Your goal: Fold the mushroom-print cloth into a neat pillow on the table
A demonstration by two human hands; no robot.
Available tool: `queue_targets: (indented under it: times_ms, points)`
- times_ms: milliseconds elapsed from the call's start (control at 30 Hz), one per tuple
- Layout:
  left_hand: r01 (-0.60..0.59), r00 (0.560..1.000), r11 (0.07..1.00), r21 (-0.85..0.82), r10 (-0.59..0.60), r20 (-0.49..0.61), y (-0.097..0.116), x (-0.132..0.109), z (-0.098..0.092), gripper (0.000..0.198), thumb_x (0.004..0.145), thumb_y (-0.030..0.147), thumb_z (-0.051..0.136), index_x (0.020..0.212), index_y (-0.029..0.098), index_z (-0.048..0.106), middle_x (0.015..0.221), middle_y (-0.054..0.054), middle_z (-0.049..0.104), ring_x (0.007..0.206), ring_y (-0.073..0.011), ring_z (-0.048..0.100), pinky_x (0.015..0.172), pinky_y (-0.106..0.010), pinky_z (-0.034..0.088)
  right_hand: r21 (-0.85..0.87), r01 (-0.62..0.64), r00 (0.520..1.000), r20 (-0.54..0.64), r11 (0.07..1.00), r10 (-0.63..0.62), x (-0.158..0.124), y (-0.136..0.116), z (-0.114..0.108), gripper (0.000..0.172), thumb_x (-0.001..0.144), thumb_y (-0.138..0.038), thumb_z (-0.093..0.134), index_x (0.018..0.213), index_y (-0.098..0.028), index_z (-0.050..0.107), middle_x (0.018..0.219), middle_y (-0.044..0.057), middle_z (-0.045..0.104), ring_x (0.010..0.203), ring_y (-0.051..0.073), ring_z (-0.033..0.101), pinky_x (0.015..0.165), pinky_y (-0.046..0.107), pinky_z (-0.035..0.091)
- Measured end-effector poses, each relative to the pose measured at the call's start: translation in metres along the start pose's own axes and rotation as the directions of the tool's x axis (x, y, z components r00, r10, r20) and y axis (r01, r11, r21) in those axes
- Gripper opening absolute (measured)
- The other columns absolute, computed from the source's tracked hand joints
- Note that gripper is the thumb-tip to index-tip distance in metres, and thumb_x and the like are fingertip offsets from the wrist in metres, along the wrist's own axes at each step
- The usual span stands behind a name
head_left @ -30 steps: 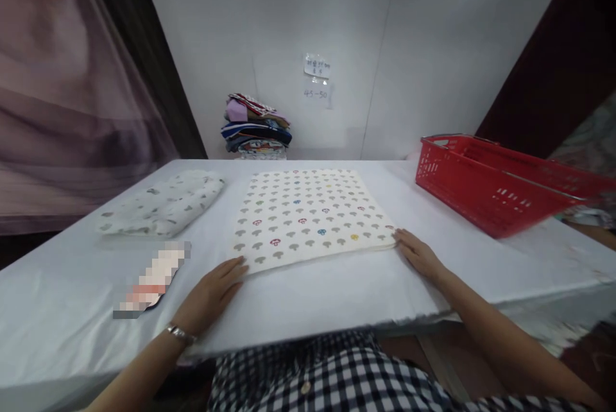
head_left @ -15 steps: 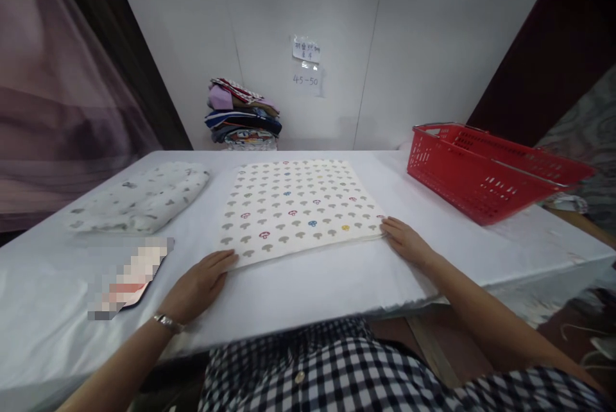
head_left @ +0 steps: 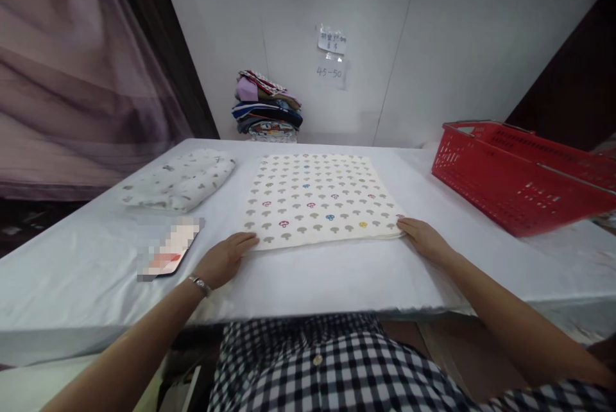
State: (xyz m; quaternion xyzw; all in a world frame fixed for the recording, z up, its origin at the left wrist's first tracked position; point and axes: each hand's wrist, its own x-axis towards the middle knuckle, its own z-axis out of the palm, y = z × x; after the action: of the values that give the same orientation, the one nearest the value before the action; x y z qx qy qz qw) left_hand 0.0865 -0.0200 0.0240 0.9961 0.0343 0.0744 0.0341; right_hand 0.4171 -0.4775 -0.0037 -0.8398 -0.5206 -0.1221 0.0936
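Observation:
A cream cloth with a mushroom print (head_left: pixel 317 200) lies folded flat in a square on the white table (head_left: pixel 337 277). My left hand (head_left: pixel 224 259) rests at its near left corner, fingers stretched onto the cloth edge. At the near right corner my right hand (head_left: pixel 426 239) lies flat, fingertips touching the edge. Neither hand grips anything. A watch sits on my left wrist.
A folded white printed cloth (head_left: pixel 180 179) lies at the left. A phone (head_left: pixel 168 250) lies near my left hand. A red plastic basket (head_left: pixel 520 174) stands at the right. A stack of folded clothes (head_left: pixel 267 107) sits against the back wall.
The view shifted; my hands stay at the cloth's near corners, the left fingers a little further onto the edge.

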Motion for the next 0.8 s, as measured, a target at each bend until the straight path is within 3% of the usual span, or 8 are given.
queue_targets:
  times_ms: [300, 500, 633, 800]
  points:
    - [0.034, 0.993, 0.998, -0.062, -0.041, -0.113, -0.009, 0.000, 0.008, 0.042, 0.079, 0.015, 0.041, 0.117, 0.018, 0.057, 0.123, -0.009, 0.059, 0.117, -0.0214, 0.050, 0.101, -0.042, 0.041, -0.023, -0.009, 0.999, -0.048, 1.000, 0.008, 0.014, 0.005, 0.012, 0.042, 0.078, -0.013, 0.037, 0.111, -0.016, 0.063, 0.119, 0.012, 0.060, 0.109, 0.025, 0.056, 0.095, 0.045, 0.044]
    - [0.014, 0.977, 0.996, -0.087, -0.032, -0.209, -0.015, -0.001, 0.016, 0.039, 0.076, 0.012, 0.042, 0.109, 0.020, 0.061, 0.118, -0.007, 0.063, 0.116, -0.0212, 0.052, 0.098, -0.042, 0.044, -0.051, -0.068, 0.993, -0.099, 0.996, 0.062, 0.015, 0.005, 0.015, 0.039, 0.079, -0.016, 0.038, 0.108, -0.018, 0.064, 0.113, 0.010, 0.064, 0.102, 0.024, 0.060, 0.089, 0.043, 0.049]
    - [0.001, 0.968, 0.996, -0.087, -0.023, -0.250, -0.017, -0.011, 0.004, 0.038, 0.079, 0.015, 0.041, 0.111, 0.022, 0.060, 0.115, -0.005, 0.065, 0.114, -0.0197, 0.054, 0.096, -0.038, 0.046, -0.020, -0.030, 0.990, -0.135, 0.999, 0.027, 0.007, 0.000, 0.002, 0.035, 0.082, -0.020, 0.039, 0.108, -0.020, 0.063, 0.111, 0.008, 0.065, 0.100, 0.023, 0.060, 0.087, 0.042, 0.050]
    - [-0.015, 0.970, 0.996, -0.084, -0.005, -0.241, -0.010, -0.032, -0.025, 0.035, 0.080, 0.022, 0.045, 0.111, 0.026, 0.061, 0.119, -0.004, 0.062, 0.113, -0.0192, 0.055, 0.097, -0.036, 0.045, 0.009, 0.038, 0.987, -0.159, 0.999, -0.036, -0.014, -0.007, -0.019, 0.034, 0.084, -0.020, 0.039, 0.110, -0.023, 0.061, 0.112, 0.007, 0.065, 0.100, 0.023, 0.060, 0.087, 0.043, 0.049]
